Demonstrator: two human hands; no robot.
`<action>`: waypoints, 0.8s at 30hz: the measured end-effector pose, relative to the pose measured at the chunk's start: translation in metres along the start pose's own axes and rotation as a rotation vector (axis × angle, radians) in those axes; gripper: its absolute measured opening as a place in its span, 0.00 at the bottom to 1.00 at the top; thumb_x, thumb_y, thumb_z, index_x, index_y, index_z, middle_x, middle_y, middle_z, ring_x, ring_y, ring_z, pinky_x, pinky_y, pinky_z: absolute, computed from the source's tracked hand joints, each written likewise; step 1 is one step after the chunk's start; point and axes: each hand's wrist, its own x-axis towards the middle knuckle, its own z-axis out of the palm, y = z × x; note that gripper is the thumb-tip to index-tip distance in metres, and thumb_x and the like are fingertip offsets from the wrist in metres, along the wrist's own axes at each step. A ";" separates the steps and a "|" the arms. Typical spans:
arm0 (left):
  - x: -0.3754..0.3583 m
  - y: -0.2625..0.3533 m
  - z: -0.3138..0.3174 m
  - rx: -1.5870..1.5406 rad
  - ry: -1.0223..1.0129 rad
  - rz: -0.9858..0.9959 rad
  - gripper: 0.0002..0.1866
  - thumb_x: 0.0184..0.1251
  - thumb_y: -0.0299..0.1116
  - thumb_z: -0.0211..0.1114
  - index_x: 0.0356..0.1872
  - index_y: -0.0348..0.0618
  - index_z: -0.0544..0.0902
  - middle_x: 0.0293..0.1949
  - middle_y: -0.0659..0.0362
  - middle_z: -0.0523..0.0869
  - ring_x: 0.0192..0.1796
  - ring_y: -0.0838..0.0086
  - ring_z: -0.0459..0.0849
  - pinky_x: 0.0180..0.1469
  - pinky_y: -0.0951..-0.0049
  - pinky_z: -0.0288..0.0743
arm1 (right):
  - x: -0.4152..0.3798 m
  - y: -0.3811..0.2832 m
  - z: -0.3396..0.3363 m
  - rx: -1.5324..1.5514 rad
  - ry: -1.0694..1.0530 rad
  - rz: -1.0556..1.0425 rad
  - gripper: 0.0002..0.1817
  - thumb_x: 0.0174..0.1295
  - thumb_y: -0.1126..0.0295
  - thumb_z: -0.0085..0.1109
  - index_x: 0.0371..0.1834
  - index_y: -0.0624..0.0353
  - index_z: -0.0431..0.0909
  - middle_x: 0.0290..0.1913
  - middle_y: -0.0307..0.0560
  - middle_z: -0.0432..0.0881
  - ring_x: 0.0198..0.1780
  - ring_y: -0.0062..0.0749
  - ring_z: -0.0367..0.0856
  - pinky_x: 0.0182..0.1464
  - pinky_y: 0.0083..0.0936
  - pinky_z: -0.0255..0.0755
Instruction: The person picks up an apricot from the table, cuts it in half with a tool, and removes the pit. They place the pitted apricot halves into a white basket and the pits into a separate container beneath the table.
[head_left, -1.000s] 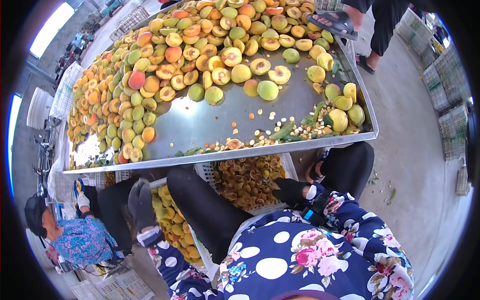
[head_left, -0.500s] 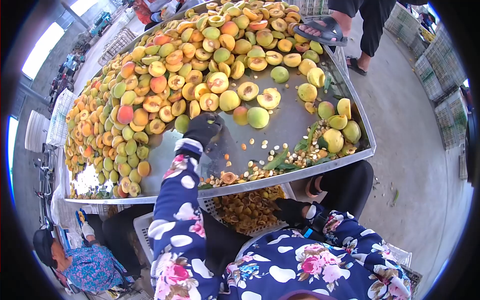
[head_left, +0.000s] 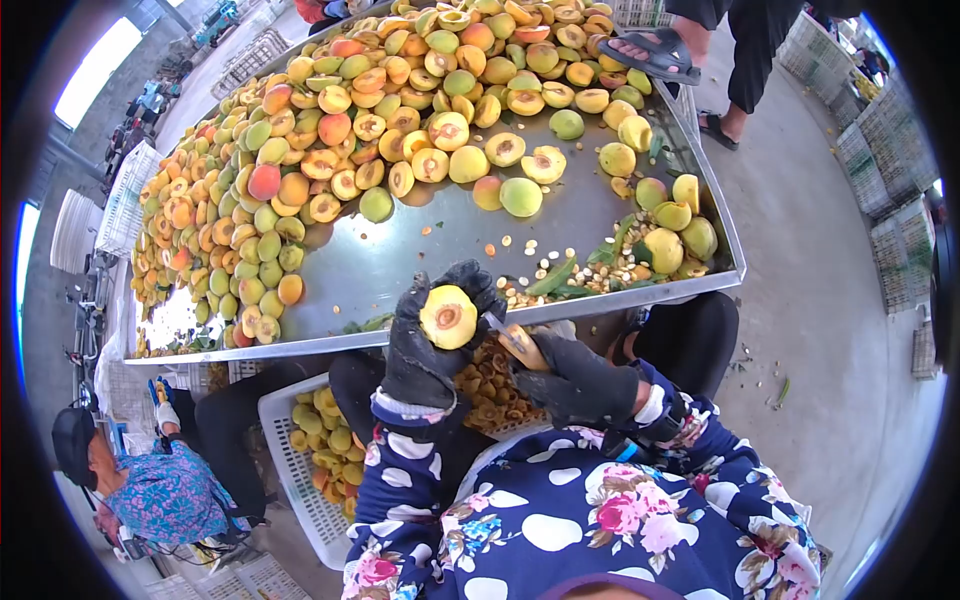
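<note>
Both my hands wear black gloves and are raised at the table's near edge. Held up in my left hand [head_left: 425, 350] is a halved yellow fruit [head_left: 448, 317], its cut face with the brown pit cavity showing. My right hand [head_left: 575, 375] grips a knife by its wooden handle [head_left: 524, 347], the blade pointing at the fruit's right side. Behind them, a large heap of halved and whole fruit [head_left: 330, 130] lies on the metal table [head_left: 380, 270]. Pale kernels [head_left: 540, 272] and green leaves lie near its front edge.
A white crate of fruit halves [head_left: 300, 480] stands below left, and brown scraps [head_left: 490, 385] lie in a container under my hands. A person in a blue patterned top [head_left: 175, 495] sits at left. A sandaled foot [head_left: 655, 55] rests at the table's far right corner.
My left hand has come back from the heap to the near edge, now with a fruit half in it. My right hand has risen from the scraps container beside it, and its knife is now visible.
</note>
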 end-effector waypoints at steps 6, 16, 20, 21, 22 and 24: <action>-0.016 -0.031 0.006 0.250 -0.062 0.246 0.24 0.69 0.43 0.42 0.54 0.30 0.69 0.50 0.46 0.75 0.51 0.59 0.76 0.57 0.57 0.69 | 0.015 0.025 0.017 -0.422 0.236 -0.391 0.21 0.58 0.69 0.53 0.54 0.65 0.62 0.36 0.65 0.76 0.39 0.57 0.76 0.38 0.39 0.68; -0.022 -0.053 0.001 0.098 -0.049 0.379 0.25 0.69 0.42 0.41 0.55 0.28 0.67 0.50 0.43 0.75 0.51 0.55 0.75 0.56 0.55 0.70 | 0.010 0.019 0.031 -0.687 0.229 -0.355 0.26 0.56 0.70 0.53 0.57 0.69 0.58 0.35 0.68 0.74 0.36 0.58 0.75 0.35 0.42 0.68; -0.019 -0.056 -0.010 0.116 -0.096 0.394 0.28 0.69 0.48 0.40 0.55 0.32 0.70 0.51 0.46 0.76 0.53 0.56 0.74 0.59 0.56 0.66 | 0.015 0.031 0.032 -0.575 0.228 -0.313 0.24 0.55 0.70 0.54 0.51 0.72 0.60 0.30 0.66 0.75 0.31 0.57 0.76 0.31 0.42 0.68; -0.020 -0.056 -0.012 0.144 -0.098 0.408 0.28 0.69 0.48 0.39 0.54 0.32 0.71 0.50 0.46 0.76 0.52 0.57 0.75 0.58 0.57 0.67 | 0.015 0.033 0.032 -0.551 0.230 -0.399 0.23 0.55 0.69 0.55 0.49 0.72 0.61 0.29 0.65 0.75 0.30 0.57 0.76 0.31 0.42 0.68; -0.021 -0.056 -0.013 0.142 -0.096 0.407 0.28 0.69 0.48 0.39 0.54 0.32 0.71 0.50 0.46 0.76 0.52 0.57 0.75 0.58 0.57 0.67 | 0.014 0.031 0.033 -0.551 0.229 -0.396 0.23 0.55 0.69 0.55 0.49 0.72 0.61 0.29 0.65 0.75 0.30 0.57 0.76 0.31 0.42 0.68; -0.023 -0.055 -0.014 0.204 -0.062 0.415 0.24 0.69 0.43 0.45 0.53 0.32 0.71 0.49 0.47 0.77 0.49 0.58 0.77 0.55 0.59 0.72 | 0.012 0.024 0.033 -0.514 0.139 -0.228 0.23 0.55 0.70 0.54 0.50 0.72 0.60 0.28 0.65 0.75 0.30 0.57 0.77 0.31 0.42 0.68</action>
